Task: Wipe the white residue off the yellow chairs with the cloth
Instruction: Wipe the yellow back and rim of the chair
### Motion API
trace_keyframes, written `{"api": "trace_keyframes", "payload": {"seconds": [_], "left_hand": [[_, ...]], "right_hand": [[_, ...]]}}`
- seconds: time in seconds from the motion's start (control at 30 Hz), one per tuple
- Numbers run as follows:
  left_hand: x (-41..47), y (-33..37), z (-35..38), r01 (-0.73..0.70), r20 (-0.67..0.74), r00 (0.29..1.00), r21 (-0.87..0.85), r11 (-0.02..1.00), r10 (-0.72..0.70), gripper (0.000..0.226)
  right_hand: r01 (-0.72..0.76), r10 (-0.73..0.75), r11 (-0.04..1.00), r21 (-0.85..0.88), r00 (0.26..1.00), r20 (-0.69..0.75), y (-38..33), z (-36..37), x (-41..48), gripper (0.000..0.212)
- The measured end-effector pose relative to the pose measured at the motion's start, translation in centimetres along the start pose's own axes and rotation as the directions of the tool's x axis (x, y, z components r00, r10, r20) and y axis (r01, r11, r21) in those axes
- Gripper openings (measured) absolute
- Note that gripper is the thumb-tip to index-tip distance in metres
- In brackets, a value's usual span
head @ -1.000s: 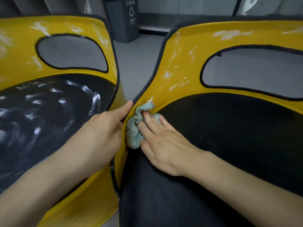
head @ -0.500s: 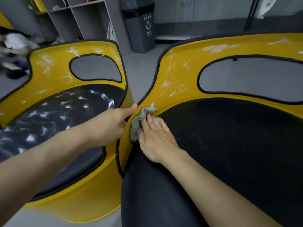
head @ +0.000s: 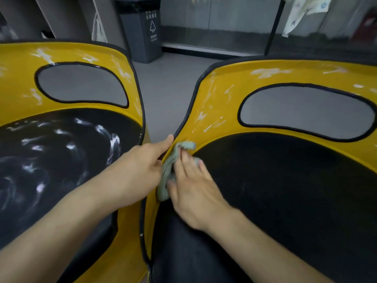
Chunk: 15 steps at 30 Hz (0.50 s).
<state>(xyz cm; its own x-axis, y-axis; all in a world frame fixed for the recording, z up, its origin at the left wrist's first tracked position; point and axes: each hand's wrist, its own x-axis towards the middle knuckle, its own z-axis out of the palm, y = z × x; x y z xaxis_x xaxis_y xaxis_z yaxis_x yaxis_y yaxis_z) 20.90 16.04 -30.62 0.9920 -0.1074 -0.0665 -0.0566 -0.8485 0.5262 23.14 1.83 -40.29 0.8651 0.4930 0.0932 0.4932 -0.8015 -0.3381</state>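
- Right hand (head: pixel 193 186), fingers flat, presses the cloth (head: pixel 166 180) on the right chair's (head: pixel 224 82) near-left rim; bunched narrow, it may skip streaks (head: pixel 208 127) just above.
- Left hand (head: pixel 140 164) grips that rim's edge; loosening could let the chair shift under the rubbing.

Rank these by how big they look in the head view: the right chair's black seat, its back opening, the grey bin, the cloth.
1. right chair's black seat
2. its back opening
3. grey bin, farther away, cropped
4. cloth, partly under the right hand
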Motion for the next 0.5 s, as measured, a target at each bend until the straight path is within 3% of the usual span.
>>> {"api": "trace_keyframes", "payload": {"seconds": [0.1, 0.27, 0.33, 0.4, 0.5], "left_hand": [[0.1, -0.2, 0.9, -0.002, -0.074, 0.997, 0.016, 1.000, 0.003, 0.065], [1.1, -0.9, 1.2, -0.008, -0.112, 0.994, 0.040, 0.999, 0.013, 0.064], [1.3, -0.8, 1.1, 0.004, -0.130, 0.992, 0.043, 0.999, 0.002, 0.064], [1.2, -0.6, 1.3, 0.009, -0.147, 0.989, 0.051, 0.999, -0.002, 0.063], [0.7, -0.3, 1.5, 0.006, -0.158, 0.987, 0.063, 0.998, 0.004, 0.063]], "right_hand": [[-0.085, 0.088, 0.995, 0.061, 0.995, -0.052, 1.9, -0.4, 2.9, 0.072], [0.090, -0.084, 0.989, -0.118, 0.995, 0.058, 0.0, 0.7, -0.6, 0.072], [0.111, -0.101, 0.989, -0.099, 0.989, 0.104, -0.4, 0.7, -1.2, 0.071], [0.039, -0.034, 0.999, -0.038, 0.991, 0.127, 0.3, -0.1, 0.2, 0.073], [-0.083, 0.083, 0.997, 0.004, 0.997, -0.007, 2.0, -1.0, 3.2, 0.078]]}}
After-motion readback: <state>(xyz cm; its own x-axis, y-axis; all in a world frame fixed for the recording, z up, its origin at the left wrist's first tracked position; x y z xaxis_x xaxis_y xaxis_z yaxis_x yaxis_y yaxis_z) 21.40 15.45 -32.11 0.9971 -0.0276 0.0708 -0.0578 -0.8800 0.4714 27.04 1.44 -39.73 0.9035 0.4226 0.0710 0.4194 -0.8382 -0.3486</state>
